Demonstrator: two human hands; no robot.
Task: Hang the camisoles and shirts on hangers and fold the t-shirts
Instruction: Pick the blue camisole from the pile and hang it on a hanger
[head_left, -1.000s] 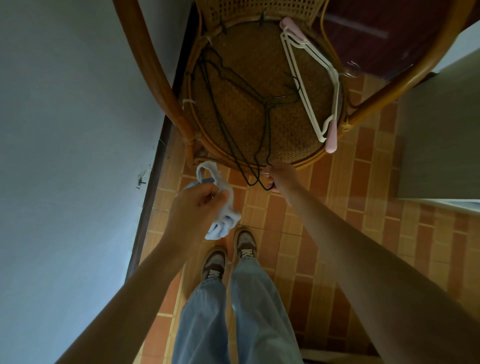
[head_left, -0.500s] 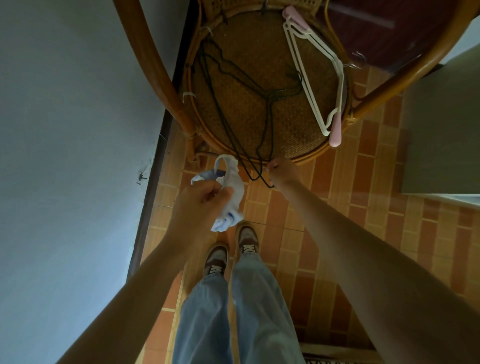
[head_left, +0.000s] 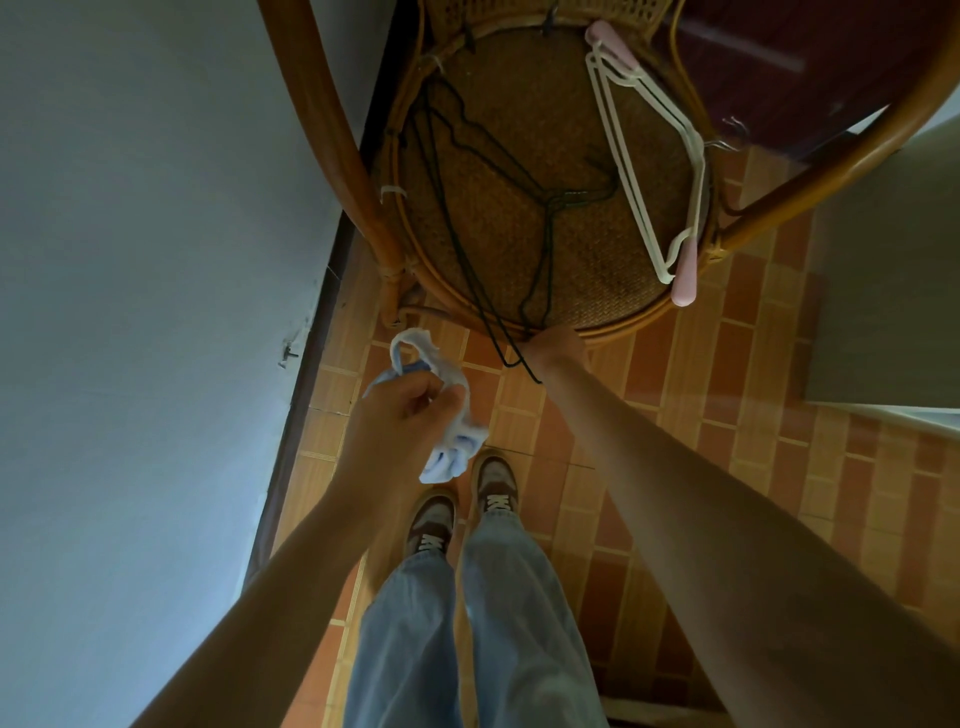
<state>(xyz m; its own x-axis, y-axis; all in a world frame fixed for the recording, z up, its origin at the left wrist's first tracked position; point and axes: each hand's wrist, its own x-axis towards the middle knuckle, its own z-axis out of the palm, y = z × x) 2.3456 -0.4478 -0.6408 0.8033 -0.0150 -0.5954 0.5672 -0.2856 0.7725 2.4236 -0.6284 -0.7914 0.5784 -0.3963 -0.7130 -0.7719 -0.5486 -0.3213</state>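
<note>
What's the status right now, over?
Left hand grips bunched pale blue garment. Right hand pinches black wire hanger at chair seat edge. White hangers beside, apart.

The right hand (head_left: 558, 345) shows only its back at the near rim of the rattan chair (head_left: 613, 327), so its fingers and what they hold of the black wire hangers (head_left: 545, 234) are hidden. The chair's back is cut off by the far edge. The left hand (head_left: 402, 415) hides part of the pale blue garment (head_left: 457, 447), whose kind cannot be told.
</note>
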